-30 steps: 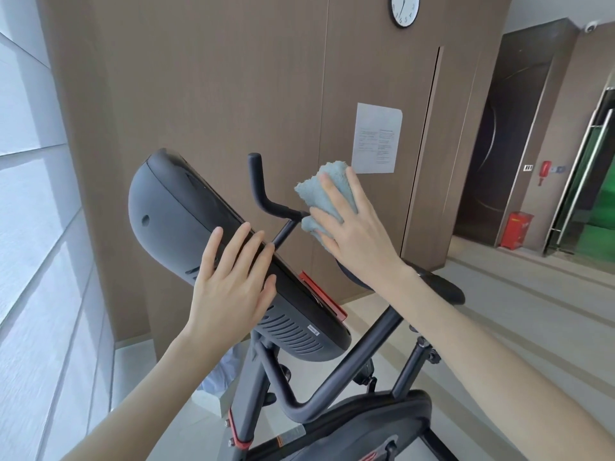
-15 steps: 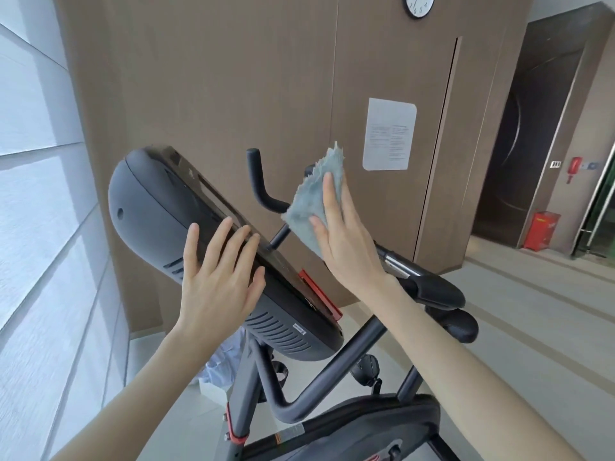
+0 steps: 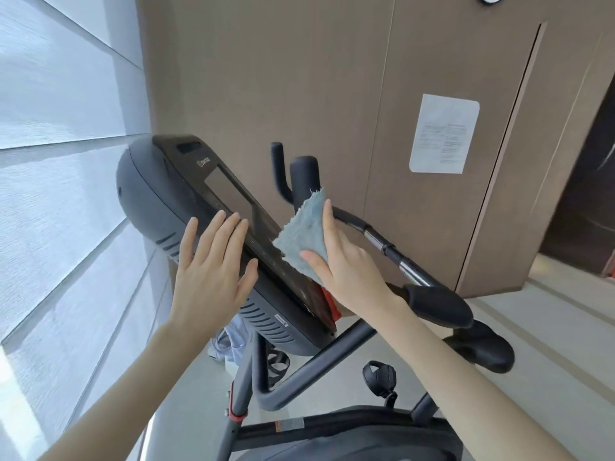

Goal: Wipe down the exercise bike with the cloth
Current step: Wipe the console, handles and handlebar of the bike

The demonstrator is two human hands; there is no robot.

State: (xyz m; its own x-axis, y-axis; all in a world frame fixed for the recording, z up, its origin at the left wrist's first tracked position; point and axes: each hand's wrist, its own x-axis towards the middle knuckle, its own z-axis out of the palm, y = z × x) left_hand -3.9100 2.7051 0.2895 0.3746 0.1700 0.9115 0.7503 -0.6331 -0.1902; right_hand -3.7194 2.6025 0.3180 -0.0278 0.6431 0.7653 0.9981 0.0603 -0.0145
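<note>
Head view, left hand (image 3: 213, 277) flat on console (image 3: 159, 194), right hand (image 3: 349, 271) pressing cloth (image 3: 303, 234), logo (image 3: 203, 162) unreadable

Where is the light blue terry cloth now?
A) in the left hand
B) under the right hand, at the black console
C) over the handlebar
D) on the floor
B: the light blue terry cloth lies under the flat right hand at the bike's black console.
</note>
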